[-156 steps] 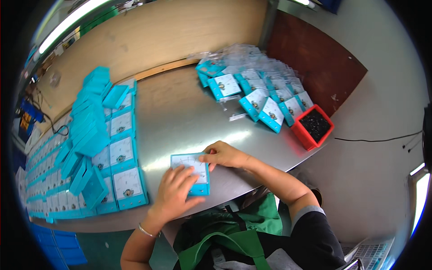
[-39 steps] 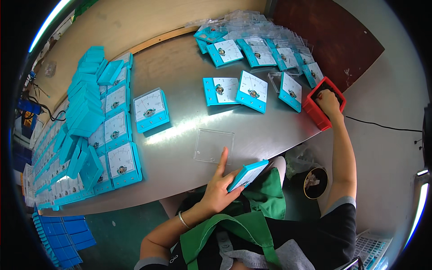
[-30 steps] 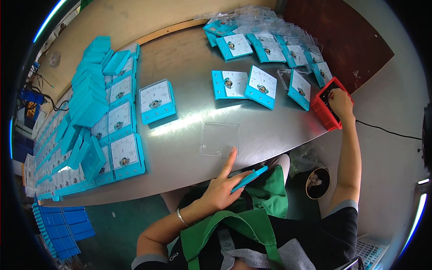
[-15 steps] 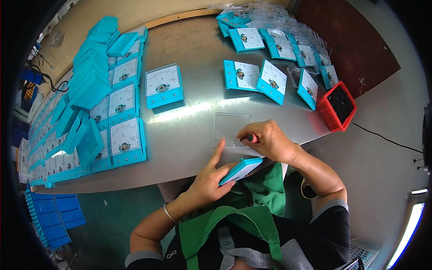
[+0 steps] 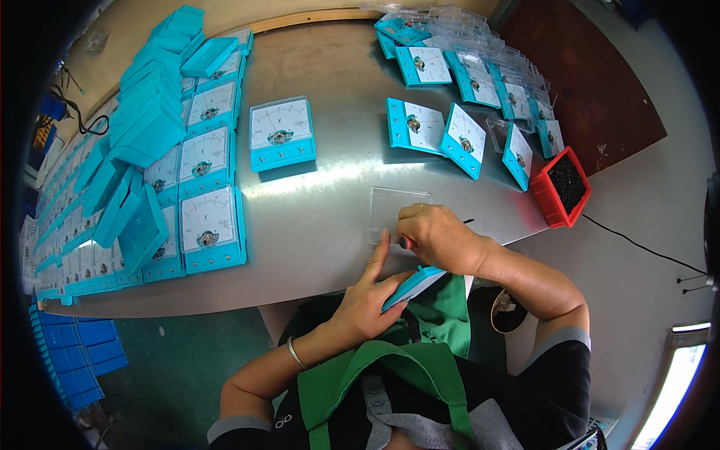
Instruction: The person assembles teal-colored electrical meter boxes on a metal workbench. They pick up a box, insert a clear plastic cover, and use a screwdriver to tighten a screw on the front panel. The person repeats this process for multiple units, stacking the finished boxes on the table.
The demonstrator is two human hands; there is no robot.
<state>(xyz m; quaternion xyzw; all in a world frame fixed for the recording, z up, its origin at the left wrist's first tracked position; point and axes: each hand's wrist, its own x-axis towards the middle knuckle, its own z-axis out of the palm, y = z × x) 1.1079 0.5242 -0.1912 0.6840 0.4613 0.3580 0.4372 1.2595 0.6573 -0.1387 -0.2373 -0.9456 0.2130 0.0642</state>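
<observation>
My left hand (image 5: 362, 310) grips a teal panel meter (image 5: 412, 285) by its side, tilted at the table's front edge. Its index finger stretches out to the lower left corner of a clear plastic cover (image 5: 394, 199) lying flat on the metal table. Closed above that cover's right side, my right hand (image 5: 439, 236) holds a screwdriver (image 5: 406, 242) with a red and black handle. A thin dark tip shows on the far side of the fist. Fingers hide most of the tool and part of the meter.
A lone meter (image 5: 280, 131) stands on the metal table (image 5: 315, 225). Rows of meters (image 5: 208, 217) and piled teal housings (image 5: 150, 112) fill the left. At right are more meters (image 5: 463, 141), stacked clear covers (image 5: 480, 37) and a red bin (image 5: 555, 199) of small black parts.
My right hand has turned: the handle end now points toward me, and the thin tip shows at its right. The left hand keeps its hold on the meter. The whole view has shifted slightly.
</observation>
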